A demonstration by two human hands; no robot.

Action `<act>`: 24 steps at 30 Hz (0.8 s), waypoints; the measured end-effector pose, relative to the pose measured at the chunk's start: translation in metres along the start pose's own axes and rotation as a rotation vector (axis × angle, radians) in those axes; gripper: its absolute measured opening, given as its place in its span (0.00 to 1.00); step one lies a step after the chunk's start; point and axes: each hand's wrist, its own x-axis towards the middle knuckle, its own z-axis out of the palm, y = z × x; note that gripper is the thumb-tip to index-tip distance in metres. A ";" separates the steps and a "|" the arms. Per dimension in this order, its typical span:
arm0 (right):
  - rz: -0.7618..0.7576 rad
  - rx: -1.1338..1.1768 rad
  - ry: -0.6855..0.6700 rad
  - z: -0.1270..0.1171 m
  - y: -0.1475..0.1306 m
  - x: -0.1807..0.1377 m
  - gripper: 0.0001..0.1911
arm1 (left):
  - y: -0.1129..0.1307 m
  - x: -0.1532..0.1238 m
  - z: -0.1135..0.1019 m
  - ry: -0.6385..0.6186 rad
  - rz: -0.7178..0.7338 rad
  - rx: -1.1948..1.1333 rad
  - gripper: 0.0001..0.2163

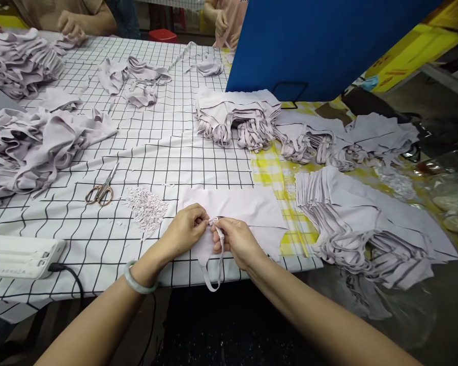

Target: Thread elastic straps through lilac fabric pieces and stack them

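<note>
My left hand [186, 230] and my right hand [234, 239] meet at the near table edge, both pinched on a pale lilac garment piece [248, 208] lying flat in front of me. Its elastic strap [213, 277] loops down over the table edge below my fingers. A small metal piece shows between my fingertips; I cannot make out what it is. A jade bangle [139, 282] is on my left wrist. A heap of small white clippings [147, 207] lies just left of my hands, and gold-handled scissors [101, 192] lie further left.
Stacks of the same lilac pieces lie at the right [359, 223], centre back [236, 119] and left [34, 147]. A white power bank [21, 256] with a cable sits near left. A blue board [320, 46] stands behind. Other people's hands [70, 24] work at the far edge.
</note>
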 end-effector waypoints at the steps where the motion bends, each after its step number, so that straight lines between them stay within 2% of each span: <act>1: -0.003 -0.004 -0.014 -0.001 -0.001 0.001 0.07 | 0.000 0.000 0.000 0.001 0.003 -0.001 0.07; 9: -0.006 -0.032 -0.038 -0.002 -0.002 0.001 0.08 | 0.002 -0.001 0.000 0.000 -0.008 0.015 0.07; 16: 0.068 -0.015 -0.093 0.001 0.001 0.000 0.08 | 0.002 0.000 0.002 0.026 -0.008 0.013 0.07; 19: 0.109 0.036 -0.173 -0.006 0.004 -0.017 0.09 | -0.001 -0.003 0.002 0.017 0.013 0.001 0.07; 24: 0.085 0.127 -0.346 -0.025 0.027 -0.065 0.15 | -0.008 -0.014 0.004 0.002 0.197 0.102 0.10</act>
